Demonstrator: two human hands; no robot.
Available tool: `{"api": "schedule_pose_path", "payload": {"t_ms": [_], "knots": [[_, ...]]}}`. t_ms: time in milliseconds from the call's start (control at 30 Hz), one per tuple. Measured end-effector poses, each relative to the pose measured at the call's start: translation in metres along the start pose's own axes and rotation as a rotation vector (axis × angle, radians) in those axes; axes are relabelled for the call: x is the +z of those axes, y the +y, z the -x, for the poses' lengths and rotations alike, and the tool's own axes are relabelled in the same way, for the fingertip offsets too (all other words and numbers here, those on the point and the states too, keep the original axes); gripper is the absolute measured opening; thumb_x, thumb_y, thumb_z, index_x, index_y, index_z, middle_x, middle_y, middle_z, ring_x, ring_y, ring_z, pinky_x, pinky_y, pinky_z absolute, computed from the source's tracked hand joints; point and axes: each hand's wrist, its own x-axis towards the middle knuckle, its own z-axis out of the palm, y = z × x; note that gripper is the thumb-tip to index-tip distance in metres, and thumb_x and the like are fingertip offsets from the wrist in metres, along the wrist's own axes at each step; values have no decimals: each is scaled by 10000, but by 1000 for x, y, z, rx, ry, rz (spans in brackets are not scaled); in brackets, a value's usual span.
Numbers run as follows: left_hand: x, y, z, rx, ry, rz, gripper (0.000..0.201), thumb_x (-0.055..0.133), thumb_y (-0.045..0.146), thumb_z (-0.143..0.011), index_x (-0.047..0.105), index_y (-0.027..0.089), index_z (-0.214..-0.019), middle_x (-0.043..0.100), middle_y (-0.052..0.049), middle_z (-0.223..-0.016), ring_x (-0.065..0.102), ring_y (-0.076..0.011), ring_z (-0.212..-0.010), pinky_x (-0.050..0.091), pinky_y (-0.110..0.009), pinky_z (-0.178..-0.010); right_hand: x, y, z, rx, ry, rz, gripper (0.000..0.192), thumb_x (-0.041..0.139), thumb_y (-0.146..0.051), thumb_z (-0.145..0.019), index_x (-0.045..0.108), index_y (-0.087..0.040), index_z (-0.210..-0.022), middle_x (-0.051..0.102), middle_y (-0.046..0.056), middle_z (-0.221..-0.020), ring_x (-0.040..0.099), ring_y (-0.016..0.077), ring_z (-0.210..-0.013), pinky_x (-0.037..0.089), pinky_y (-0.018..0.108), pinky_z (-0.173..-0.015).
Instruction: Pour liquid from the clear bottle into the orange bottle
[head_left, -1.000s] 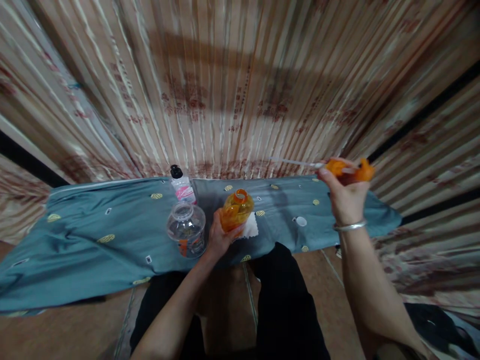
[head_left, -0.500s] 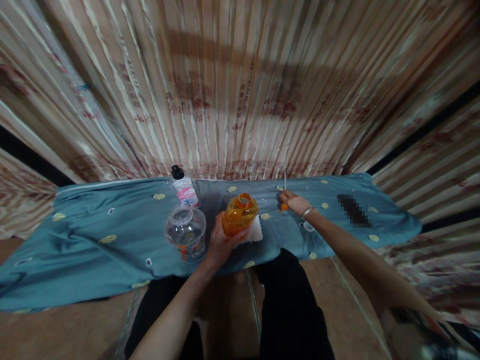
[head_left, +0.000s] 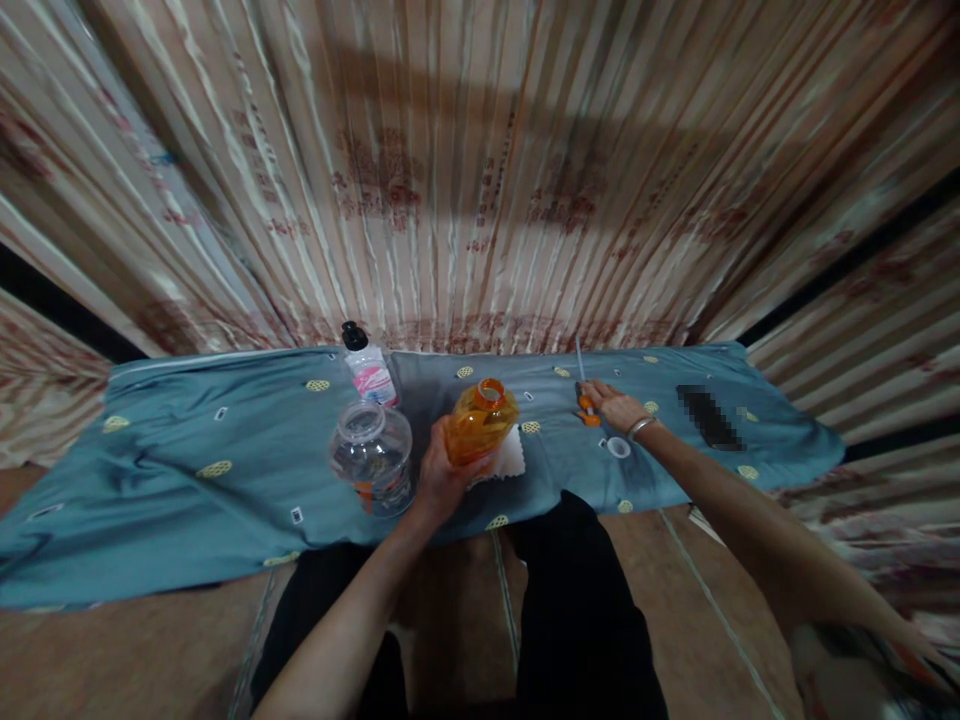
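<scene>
While the left hand (head_left: 441,475) wraps its fingers around the orange bottle (head_left: 486,425), that glossy, see-through body leans above the blue-green cloth (head_left: 255,420), mouth uncapped, contents too dim to make out! Just beside it stands the clear jar (head_left: 371,460), its contents unreadable too, with the black-topped pump bottle (head_left: 371,378) behind. Over right, the orange pump (head_left: 589,418) lies on the cloth, pale tube (head_left: 580,358) pointing away, and the right hand (head_left: 616,408) reaches its fingertips there, gripping or merely touching, I cannot tell.
</scene>
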Motion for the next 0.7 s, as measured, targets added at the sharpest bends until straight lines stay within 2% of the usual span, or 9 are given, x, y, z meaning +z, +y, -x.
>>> {"api": "schedule_pose_path", "payload": {"t_ms": [100, 200, 267, 367, 433, 533, 600, 700], "knots": [[-1, 1, 1, -2, -13, -8, 714, 928, 371, -716, 526, 270, -1297, 740, -104, -1222, 742, -357, -1163, 584, -589, -1038, -7, -1, 5, 66, 43, -34, 639, 448, -50, -909, 504, -41, -1546, 569, 280, -1590, 648, 329, -1404, 541, 438, -1164], [-1, 0, 2, -1, -22, -15, 712, 930, 345, -725, 521, 277, -1304, 736, -110, -1231, 743, -358, -1169, 582, -589, -1046, -18, -14, 17, 129, 195, -158, 616, 476, -111, -923, 519, -50, -1534, 596, 284, -1560, 613, 349, -1448, 544, 463, -1173], [-1, -2, 2, 7, -28, -17, 716, 929, 356, -730, 518, 278, -1311, 734, -117, -1244, 743, -363, -1178, 582, -587, -1047, -24, -37, 32, 130, 329, -332, 557, 465, -202, -990, 532, -93, -1532, 633, 267, -1527, 635, 358, -1426, 551, 499, -1170], [0, -5, 2, 29, -35, -19, 731, 919, 390, -745, 509, 274, -1338, 732, -127, -1261, 741, -369, -1186, 579, -594, -1049, -31, -90, 59, 35, 448, -762, 569, 552, -441, -1036, 513, -201, -1550, 685, 205, -1483, 699, 351, -1344, 573, 538, -1142], [0, -6, 2, 50, -39, -22, 741, 906, 399, -757, 499, 268, -1362, 725, -131, -1285, 732, -374, -1209, 571, -604, -1057, -34, -131, 71, -78, 421, -1061, 672, 657, -553, -985, 482, -266, -1566, 671, 169, -1512, 663, 347, -1397, 557, 562, -1155], [0, -9, 2, 90, -49, -25, 769, 890, 392, -758, 486, 248, -1397, 706, -141, -1341, 704, -380, -1268, 544, -607, -1092, -38, -182, 70, -179, 309, -1386, 962, 864, -628, -798, 427, -313, -1596, 593, 144, -1605, 569, 341, -1499, 512, 554, -1204], [-1, -10, 3, 115, -63, -28, 795, 892, 401, -756, 490, 229, -1419, 696, -160, -1374, 685, -384, -1302, 522, -594, -1124, -39, -203, 59, -201, 250, -1521, 1043, 944, -638, -681, 475, -313, -1553, 617, 123, -1579, 586, 325, -1482, 491, 512, -1234], [-2, -13, 7, 135, -83, -35, 826, 878, 392, -780, 478, 196, -1476, 660, -205, -1448, 640, -397, -1374, 473, -593, -1180, -35, -217, 44, -184, 233, -1587, 1013, 965, -631, -644, 532, -279, -1489, 715, 115, -1434, 679, 308, -1357, 540, 480, -1182]]}}
